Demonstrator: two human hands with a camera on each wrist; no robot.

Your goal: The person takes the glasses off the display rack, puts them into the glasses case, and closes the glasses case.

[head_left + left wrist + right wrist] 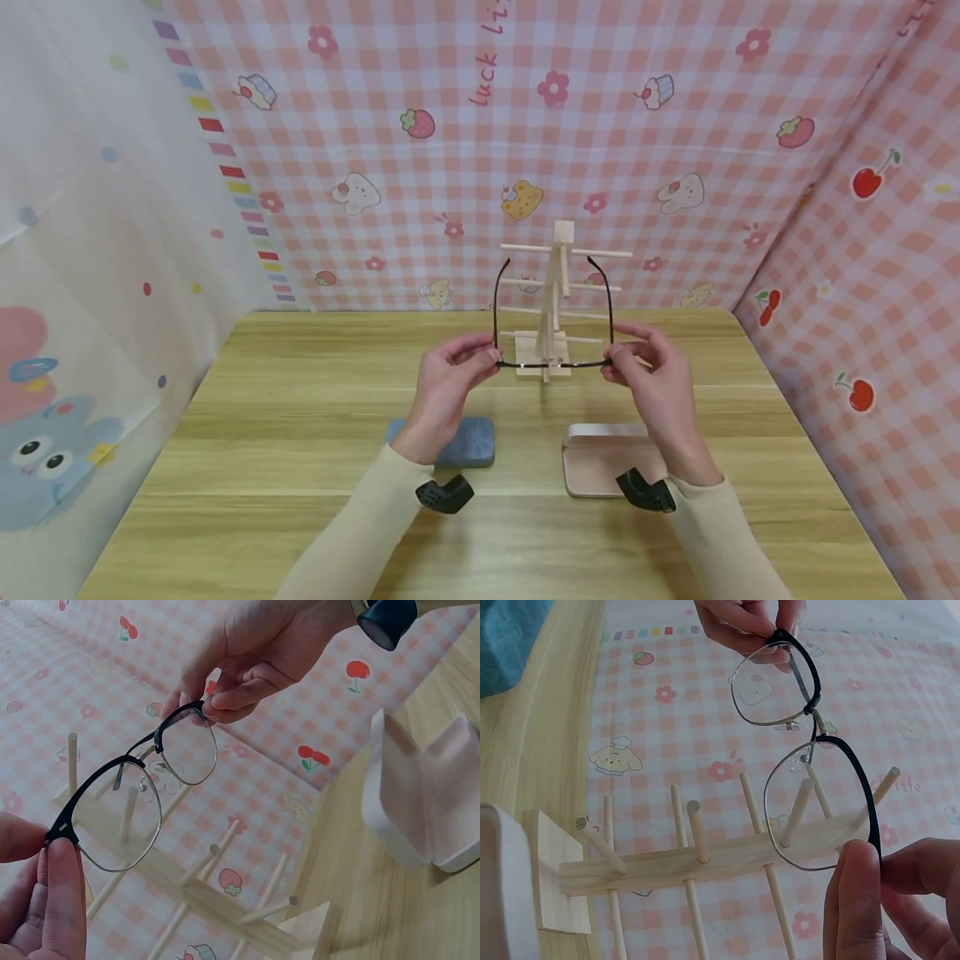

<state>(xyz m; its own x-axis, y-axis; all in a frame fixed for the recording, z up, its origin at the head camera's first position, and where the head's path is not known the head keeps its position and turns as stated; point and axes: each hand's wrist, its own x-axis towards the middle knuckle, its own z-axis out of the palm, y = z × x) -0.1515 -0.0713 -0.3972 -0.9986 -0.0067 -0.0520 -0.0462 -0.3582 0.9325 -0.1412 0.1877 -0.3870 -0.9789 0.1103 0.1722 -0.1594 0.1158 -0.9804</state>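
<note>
A pair of eyeglasses (525, 365) with black browline tops and thin metal lower rims is held level between both hands, temples unfolded and pointing away. My left hand (450, 379) pinches the left corner of the frame between thumb and fingers. At the other corner, my right hand (660, 387) pinches the frame by its hinge. Just beyond the glasses stands a wooden rack (555, 292) with a square base, an upright post and several pegs sticking out. In the right wrist view the lenses overlap the pegs of the rack (727, 859).
A blue glasses case (472, 442) lies on the wooden table (300, 417), partly behind my left wrist. An opened pale pink glasses case (592, 471) sits below my right hand. Checked pink cloth (450, 167) hangs behind the table and along the right side.
</note>
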